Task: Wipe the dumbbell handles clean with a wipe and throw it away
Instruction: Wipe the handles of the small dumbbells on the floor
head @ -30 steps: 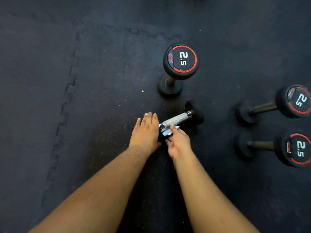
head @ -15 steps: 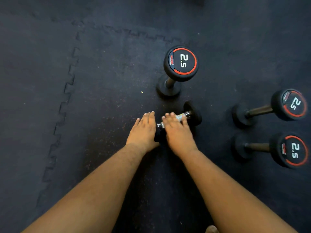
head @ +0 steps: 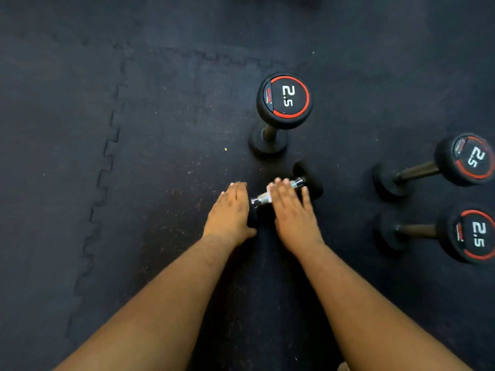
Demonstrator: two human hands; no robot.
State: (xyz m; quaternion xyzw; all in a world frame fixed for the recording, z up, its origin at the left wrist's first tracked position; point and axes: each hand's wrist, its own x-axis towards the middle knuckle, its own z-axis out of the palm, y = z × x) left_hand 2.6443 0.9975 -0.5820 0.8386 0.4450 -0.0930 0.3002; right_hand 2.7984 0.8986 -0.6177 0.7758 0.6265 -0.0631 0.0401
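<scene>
the left hand (head: 232, 210) lies flat, fingers straight, pressing on the near black rubber head (head: 253, 216) of the lying dumbbell with a knurled chrome handle (head: 261, 197), which rests on the dark interlocking rubber floor mat (head: 160, 129). the right hand (head: 292, 210) lies over the handle with fingers extended, not curled round it; a sliver of the white wipe (head: 269, 192) shows at the left edge of its fingers, pinned between palm and handle. how much wipe is under the hand cannot be told.

handling, by judgement: the dumbbell is stiff and compact, marked as a light weight on its neighbours, and its round heads let it roll on the mat, so the near head needs steadying. the knurled handle offers grip; the wipe is thin and soft, likely to bunch or tear on the knurling. take hold of the wipe by wrapping it round the handle between the heads.

room: the far black head (head: 310, 178) limits the stroke to the right. open mat lies to the left. just beyond stands an upright black dumbbell with a red ring and "2.5" on its top face (head: 284, 100), near the far head. two further tilted black dumbbells (head: 455, 162) (head: 466, 234) stand well apart on the right. no bin is in view.
</scene>
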